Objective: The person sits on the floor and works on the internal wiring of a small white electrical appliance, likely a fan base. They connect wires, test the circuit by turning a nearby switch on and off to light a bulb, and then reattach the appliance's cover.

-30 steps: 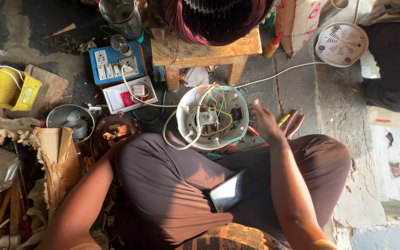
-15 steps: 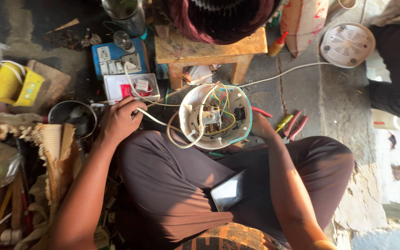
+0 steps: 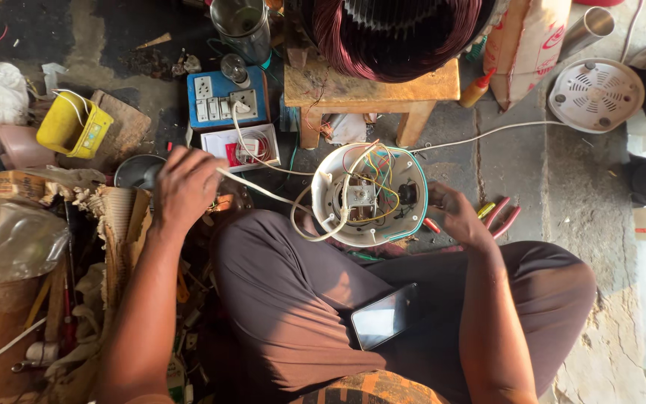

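Observation:
A round white appliance housing [image 3: 329, 176] lies open on the floor in front of my knees, with coloured wires and a small metal part inside. My right hand [image 3: 454, 215] holds its right rim. My left hand [image 3: 182, 187] is out to the left, closed over a white cord [image 3: 263, 191] that runs from it to the housing. A white box with a red item [image 3: 241, 147] and a blue socket board [image 3: 222, 99] lie just beyond that hand.
A wooden stool [image 3: 371, 90] carries a copper-wound motor coil [image 3: 398, 34]. A phone [image 3: 384, 318] rests on my lap. Red-handled pliers [image 3: 499, 215] lie right of the housing, a white vented cover [image 3: 596, 93] far right, a yellow container [image 3: 72, 127] and clutter left.
My left hand came up from my side, reached the white cord and has drawn it out to the left. My right hand has stayed at the housing's right rim.

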